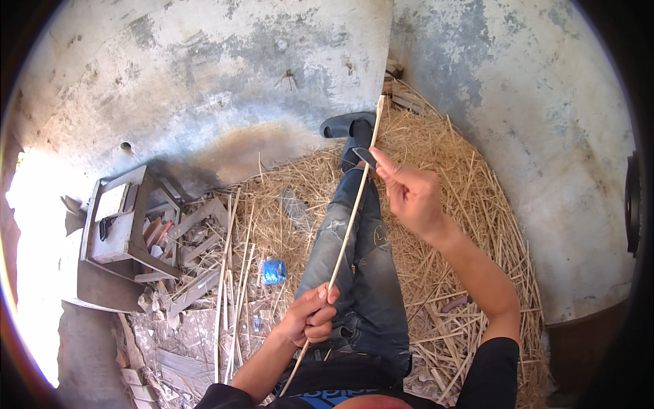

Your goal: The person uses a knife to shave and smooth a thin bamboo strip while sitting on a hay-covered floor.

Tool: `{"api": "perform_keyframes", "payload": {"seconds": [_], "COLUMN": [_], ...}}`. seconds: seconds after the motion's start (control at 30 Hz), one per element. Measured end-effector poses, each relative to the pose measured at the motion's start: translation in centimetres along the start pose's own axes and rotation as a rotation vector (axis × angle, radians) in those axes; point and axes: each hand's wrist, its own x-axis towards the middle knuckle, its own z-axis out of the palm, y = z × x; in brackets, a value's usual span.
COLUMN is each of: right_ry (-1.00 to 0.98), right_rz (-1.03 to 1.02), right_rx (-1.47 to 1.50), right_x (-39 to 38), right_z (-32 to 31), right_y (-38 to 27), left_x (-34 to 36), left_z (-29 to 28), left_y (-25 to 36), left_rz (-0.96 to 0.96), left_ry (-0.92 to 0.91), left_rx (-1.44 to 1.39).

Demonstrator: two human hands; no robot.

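A long thin pale bamboo strip (349, 228) runs from my lap up past my outstretched leg to the wall. My left hand (310, 317) is closed around its lower part, close to my waist. My right hand (409, 194) is raised over my knee and grips a small dark knife blade (364, 156) that lies against the strip's upper part. My leg in worn blue jeans (354, 259) stretches forward, ending in a dark sandal (346, 125).
I sit on a heap of straw-coloured shavings (449, 225) against a stained concrete wall (204, 75). Several cut strips (228, 300) lie at my left, beside a blue wrapper (274, 271), scrap wood and a small wooden stool (122, 218).
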Motion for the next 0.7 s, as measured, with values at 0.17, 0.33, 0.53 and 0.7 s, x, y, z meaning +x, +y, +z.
{"api": "perform_keyframes", "payload": {"seconds": [0.17, 0.33, 0.53, 0.7], "right_ry": [-0.536, -0.134, -0.535, -0.196], "right_rz": [-0.099, 0.037, -0.044, 0.272], "right_rx": [0.032, -0.134, -0.091, 0.234], "right_x": [-4.0, -0.2, -4.2, -3.0], "right_z": [-0.1, -1.3, -0.6, -1.6], "right_y": [-5.7, -0.3, -5.5, -3.8], "left_x": [0.8, 0.9, 1.4, 1.8], "left_z": [0.3, 0.9, 1.5, 1.6], "left_y": [0.2, -0.2, -0.5, -1.3], "left_rz": [0.043, 0.000, 0.093, 0.132], "left_ry": [0.150, 0.105, 0.318, 0.235], "left_rx": [0.159, 0.180, 0.464, 0.547]}}
